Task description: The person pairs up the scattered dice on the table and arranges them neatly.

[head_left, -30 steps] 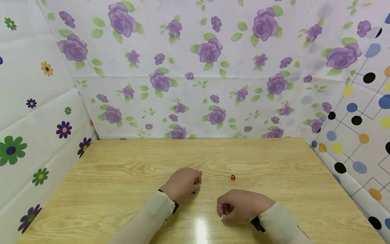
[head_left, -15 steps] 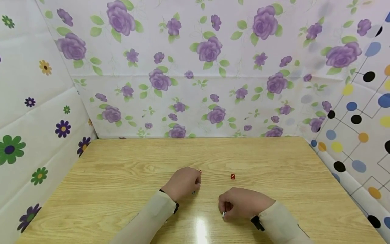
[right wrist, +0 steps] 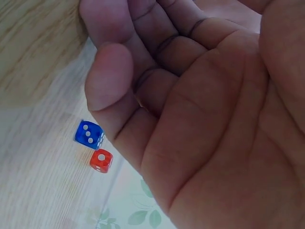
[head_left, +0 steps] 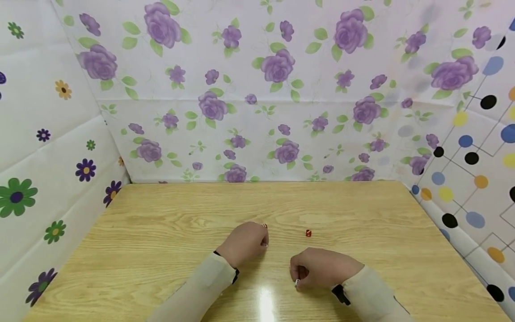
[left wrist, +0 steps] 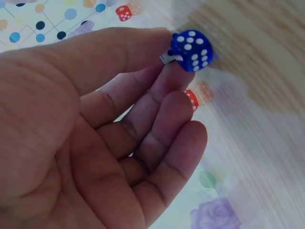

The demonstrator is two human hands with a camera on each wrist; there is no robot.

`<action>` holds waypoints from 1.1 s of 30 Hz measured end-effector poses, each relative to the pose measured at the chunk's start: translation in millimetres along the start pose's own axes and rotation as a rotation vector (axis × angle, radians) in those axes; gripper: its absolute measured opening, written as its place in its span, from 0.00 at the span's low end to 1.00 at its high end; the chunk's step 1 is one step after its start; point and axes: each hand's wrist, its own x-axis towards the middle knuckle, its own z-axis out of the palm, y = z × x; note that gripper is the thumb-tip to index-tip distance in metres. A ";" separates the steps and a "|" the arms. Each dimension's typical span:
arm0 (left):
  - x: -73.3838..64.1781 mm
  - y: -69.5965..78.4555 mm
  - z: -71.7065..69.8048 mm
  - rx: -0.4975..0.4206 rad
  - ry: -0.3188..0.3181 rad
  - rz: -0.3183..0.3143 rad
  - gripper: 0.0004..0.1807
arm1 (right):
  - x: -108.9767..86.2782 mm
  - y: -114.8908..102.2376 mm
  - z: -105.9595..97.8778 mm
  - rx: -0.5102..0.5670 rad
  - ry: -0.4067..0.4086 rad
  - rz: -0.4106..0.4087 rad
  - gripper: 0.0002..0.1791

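My left hand (head_left: 245,243) is low over the table, its thumb and forefinger pinching a small white die (left wrist: 167,58), mostly hidden. Right by those fingertips is a blue die (left wrist: 192,51) with white dots; whether it touches them I cannot tell. Beyond the left fingers a red die (head_left: 264,226) is partly covered. My right hand (head_left: 323,268) pinches another white die (head_left: 297,282) between thumb and forefinger; the right wrist view does not show that die. Past the right little finger lie a blue die (right wrist: 88,134) and a red die (right wrist: 101,161), close together.
A wooden table (head_left: 181,201) carries everything. Behind it hangs a cloth (head_left: 249,134) with purple roses. Flowered cloth (head_left: 24,147) borders the left side, dotted cloth (head_left: 483,201) the right. Light glares off the table (head_left: 265,304) near the front.
The blue die under my left hand has gone from sight in the head view, and the left fingers have shifted slightly. My right hand has barely moved, still pinching its white die.
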 end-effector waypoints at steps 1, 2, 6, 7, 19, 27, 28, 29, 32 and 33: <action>0.5 0.3 0.5 0.003 0.001 0.006 0.26 | 0.1 0.3 0.2 -0.008 0.004 0.002 0.07; 1.0 0.6 0.9 0.004 0.004 0.012 0.26 | 0.0 0.4 0.3 -0.014 0.008 0.005 0.07; 2.5 1.4 2.5 0.011 0.018 0.024 0.27 | 0.5 0.7 0.1 -0.050 0.026 0.008 0.08; 2.8 1.6 2.8 0.012 0.022 0.026 0.27 | 0.9 0.8 0.1 -0.062 0.034 0.006 0.08; 0.2 4.2 5.5 -0.006 0.009 0.052 0.24 | 3.2 3.5 3.8 -0.137 0.086 0.018 0.10; 1.0 7.2 3.7 -0.009 -0.015 0.044 0.18 | 3.4 3.8 1.8 -0.145 0.094 0.004 0.09; 0.9 7.7 3.3 -0.008 -0.024 0.044 0.16 | 3.4 3.9 1.7 -0.142 0.093 0.001 0.09; 0.9 7.8 3.2 -0.006 -0.035 0.043 0.13 | 3.3 4.2 1.5 -0.139 0.092 -0.002 0.09; 0.9 7.4 3.2 0.014 -0.058 0.055 0.08 | 3.3 4.7 1.1 -0.136 0.093 -0.009 0.09; 0.8 7.1 3.2 0.017 -0.065 0.060 0.07 | 3.2 4.5 0.9 -0.134 0.095 -0.010 0.09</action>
